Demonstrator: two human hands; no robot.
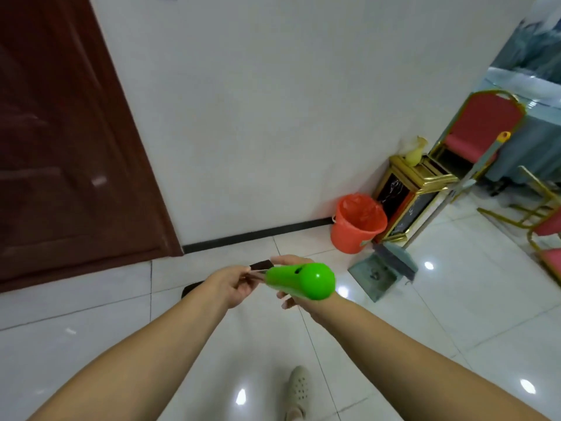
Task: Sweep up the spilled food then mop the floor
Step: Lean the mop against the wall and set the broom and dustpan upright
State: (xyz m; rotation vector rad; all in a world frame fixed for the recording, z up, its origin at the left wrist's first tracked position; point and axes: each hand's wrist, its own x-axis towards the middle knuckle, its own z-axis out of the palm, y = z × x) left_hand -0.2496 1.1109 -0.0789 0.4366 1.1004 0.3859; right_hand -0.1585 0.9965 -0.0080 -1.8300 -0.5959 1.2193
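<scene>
A mop with a bright green handle end (pixel 303 281) points up toward the camera at the middle of the view. My left hand (pixel 230 284) grips the thin shaft just below the green part. My right hand (pixel 288 296) is wrapped round the green end from behind, and the handle hides most of it. The dark mop head (pixel 191 291) lies on the white floor tiles, partly hidden behind my left wrist. A grey broom and dustpan (pixel 379 271) lean against a gold bin on the right. I see no spilled food on the floor.
An orange bucket (pixel 358 223) lined with a bag stands by the white wall. Beside it is a gold and black bin (pixel 406 196). Red chairs with gold frames (pixel 479 126) stand at the right. A dark red door (pixel 69 141) fills the left. My shoe (pixel 299 387) shows below.
</scene>
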